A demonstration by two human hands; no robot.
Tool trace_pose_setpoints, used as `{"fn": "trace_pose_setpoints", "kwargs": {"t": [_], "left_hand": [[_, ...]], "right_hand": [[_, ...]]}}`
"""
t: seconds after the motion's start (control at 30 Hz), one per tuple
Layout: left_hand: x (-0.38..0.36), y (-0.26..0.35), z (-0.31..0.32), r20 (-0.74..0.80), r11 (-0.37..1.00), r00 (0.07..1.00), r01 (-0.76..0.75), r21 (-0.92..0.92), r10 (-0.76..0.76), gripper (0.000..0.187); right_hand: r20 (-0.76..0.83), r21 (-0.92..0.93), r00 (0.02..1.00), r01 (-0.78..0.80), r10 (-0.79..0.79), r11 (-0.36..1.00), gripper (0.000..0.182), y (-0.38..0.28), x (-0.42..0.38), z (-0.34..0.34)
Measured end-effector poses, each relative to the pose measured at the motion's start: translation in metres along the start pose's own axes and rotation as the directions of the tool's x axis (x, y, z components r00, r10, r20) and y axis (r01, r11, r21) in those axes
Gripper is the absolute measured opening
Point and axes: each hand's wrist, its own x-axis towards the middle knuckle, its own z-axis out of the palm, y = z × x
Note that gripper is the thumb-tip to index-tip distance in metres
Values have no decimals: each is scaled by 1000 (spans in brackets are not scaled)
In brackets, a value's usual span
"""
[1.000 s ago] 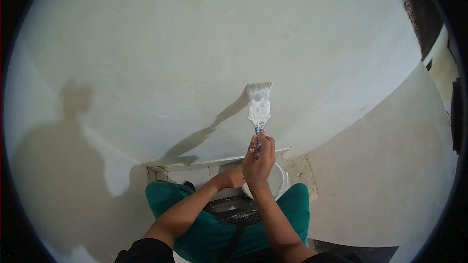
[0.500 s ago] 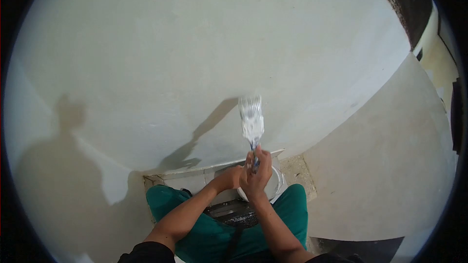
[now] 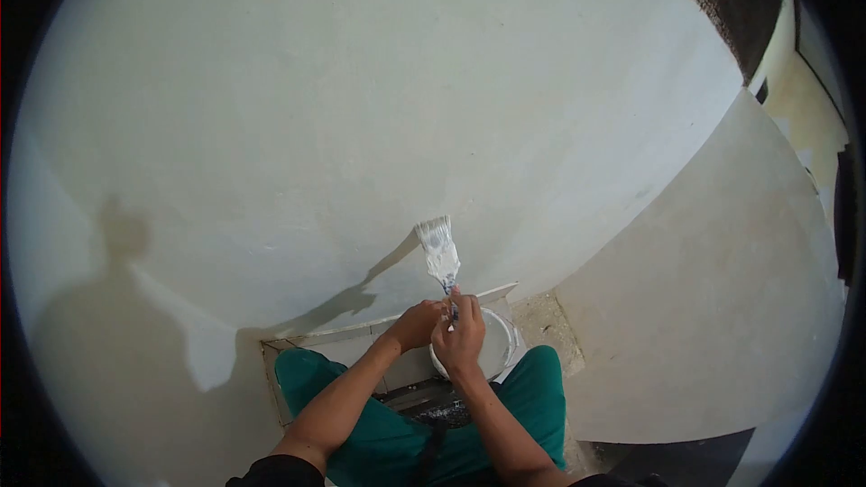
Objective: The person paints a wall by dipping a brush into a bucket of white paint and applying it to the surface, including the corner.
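Observation:
My right hand (image 3: pixel 460 335) is closed around the handle of a paintbrush (image 3: pixel 442 257). The brush points upward, its bristles and ferrule coated in white paint, with the bristle tips at the lower part of the pale wall (image 3: pixel 361 126). Just left of it, my left hand (image 3: pixel 418 325) has its fingers curled by the left rim of a white bucket (image 3: pixel 514 343). Its fingertips are partly hidden behind my right hand, so what they grip does not show. The bucket stands below both hands and holds whitish paint.
A tiled ledge (image 3: pixel 338 349) runs along the wall's foot, between my green-trousered knees (image 3: pixel 532 388) and the wall. Right of the bucket lies a rough patch of floor (image 3: pixel 546 325). A second wall (image 3: pixel 695 289) rises on the right. Shadows fall on the left.
The brush has moved down and slightly left in view, with my right hand following. My left hand stays beside it near the bucket. The view has shifted a little.

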Motion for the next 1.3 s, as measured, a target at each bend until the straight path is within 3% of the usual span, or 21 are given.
{"fn": "trace_pose_setpoints", "kwargs": {"t": [0.1,0.17,0.3,0.53,0.63,0.8,0.9,1.0,1.1,1.2,1.3], "left_hand": [[0,15,-9,-19,974,978,206,-98,-209,16],[2,16,-7,-53,977,979,192,-94,-198,19],[1,26,-15,-34,973,980,192,-129,-197,21],[9,20,-15,36,942,948,319,-102,-316,23],[5,25,-10,37,948,955,296,-121,-293,24],[3,24,-8,-7,961,978,203,-187,-208,23],[8,15,4,13,964,972,234,-128,-234,17],[13,35,-9,105,944,952,300,-134,-288,22],[13,28,3,37,975,979,202,-89,-199,21],[18,18,8,160,955,948,288,-72,-274,20],[14,0,29,102,973,972,219,-65,-212,21]], "right_hand": [[-72,77,996,62,-56,995,18,6,-4,-14],[-164,55,973,174,-163,983,18,4,7,-23],[-262,108,954,182,-149,977,17,-21,51,-29],[-75,-23,997,33,-35,999,14,16,46,-6],[47,-91,999,-19,23,996,27,54,10,-4],[-114,-84,988,97,-107,992,23,57,-7,-21],[-228,-47,957,173,-179,984,12,19,35,-35],[-277,-2,949,157,-151,988,13,-7,70,-39],[-201,-37,956,210,-213,977,27,1,84,-28],[-103,-76,992,59,-67,995,26,19,67,-14],[7,-139,998,-62,64,988,21,40,32,-8]]}}
